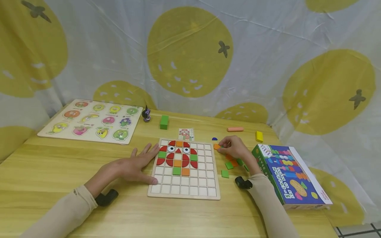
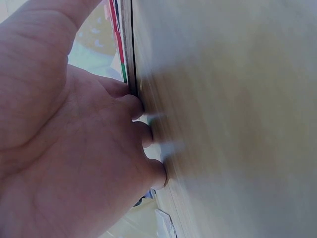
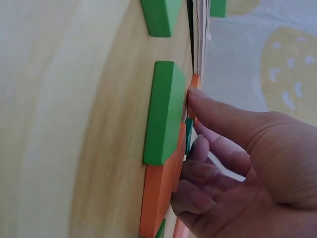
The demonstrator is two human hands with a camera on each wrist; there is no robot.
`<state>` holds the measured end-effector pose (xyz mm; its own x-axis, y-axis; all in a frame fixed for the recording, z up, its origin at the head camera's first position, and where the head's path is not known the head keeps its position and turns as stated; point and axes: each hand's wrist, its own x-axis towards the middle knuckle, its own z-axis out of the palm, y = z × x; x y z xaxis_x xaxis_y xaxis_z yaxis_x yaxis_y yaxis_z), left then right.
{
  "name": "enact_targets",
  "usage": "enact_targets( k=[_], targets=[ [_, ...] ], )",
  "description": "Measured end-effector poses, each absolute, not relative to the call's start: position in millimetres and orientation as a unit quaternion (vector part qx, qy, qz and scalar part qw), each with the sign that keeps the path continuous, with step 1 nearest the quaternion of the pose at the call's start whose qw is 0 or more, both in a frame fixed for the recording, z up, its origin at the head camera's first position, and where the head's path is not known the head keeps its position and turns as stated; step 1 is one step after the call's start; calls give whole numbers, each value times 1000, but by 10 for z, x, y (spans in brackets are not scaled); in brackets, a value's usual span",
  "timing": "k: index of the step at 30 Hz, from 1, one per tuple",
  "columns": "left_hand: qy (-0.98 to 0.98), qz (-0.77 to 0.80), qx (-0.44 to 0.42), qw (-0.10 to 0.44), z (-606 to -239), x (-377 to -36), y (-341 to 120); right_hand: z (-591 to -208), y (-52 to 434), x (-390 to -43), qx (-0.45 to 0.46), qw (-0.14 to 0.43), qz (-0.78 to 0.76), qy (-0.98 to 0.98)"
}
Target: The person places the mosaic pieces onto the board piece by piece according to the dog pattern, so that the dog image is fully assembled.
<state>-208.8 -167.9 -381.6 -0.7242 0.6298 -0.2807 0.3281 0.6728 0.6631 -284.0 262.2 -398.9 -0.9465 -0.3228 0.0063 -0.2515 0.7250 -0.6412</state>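
Note:
A wooden grid board (image 1: pixel 203 191) lies in front of me, with red, orange and green tiles and two eye tiles forming a face pattern. My left hand (image 1: pixel 131 167) has its fingers spread along the board's left edge, thumb at the lower left. At the board's upper right, my right hand (image 1: pixel 235 147) pinches an orange square tile (image 1: pixel 216 146) between thumb and forefinger. In the right wrist view that orange tile (image 3: pixel 195 82) shows beyond the thumb tip. Loose green tiles (image 1: pixel 225 174) and orange ones lie under and beside this hand.
Behind the board lie a small pattern card (image 1: pixel 186 134), a green block (image 1: pixel 164 122) and a dark figurine (image 1: pixel 146 114). A fruit puzzle board (image 1: pixel 92 122) is at the far left. To the right are a boxed bead set (image 1: pixel 293 175), a yellow block (image 1: pixel 259 136) and an orange stick (image 1: pixel 235 129).

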Motion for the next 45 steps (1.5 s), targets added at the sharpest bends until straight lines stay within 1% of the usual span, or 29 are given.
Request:
enact_targets(
  k=[10, 15, 18, 21, 25, 29, 40, 45],
  targets=[
    [879, 299, 271, 254, -3817, -2092, -1686, -3938, 2584, -2829, -115, 41, -329, 936],
    [880, 297, 272, 251, -3823, -2099, -1695, -3828, 2587, -2743, -98, 51, -371, 922],
    [880, 297, 273, 251, -3829, -2104, -1706, -3773, 2511, -2662, -118, 70, -405, 904],
    [880, 296, 274, 251, -3839, -2104, -1721, -3752, 2315, -2588, -157, 105, -426, 885],
    [879, 299, 275, 250, -3858, -2102, -1743, -3747, 2016, -2497, -197, 152, -427, 870],
    [878, 301, 276, 249, -3855, -2104, -1741, -3752, 1856, -2408, -214, 175, -412, 868],
    [878, 300, 277, 249, -3848, -2105, -1716, -3828, 1767, -2332, -257, 167, -369, 878],
    [879, 298, 276, 249, -3858, -2107, -1707, -3825, 1751, -2305, -259, 159, -355, 884]
  ],
)
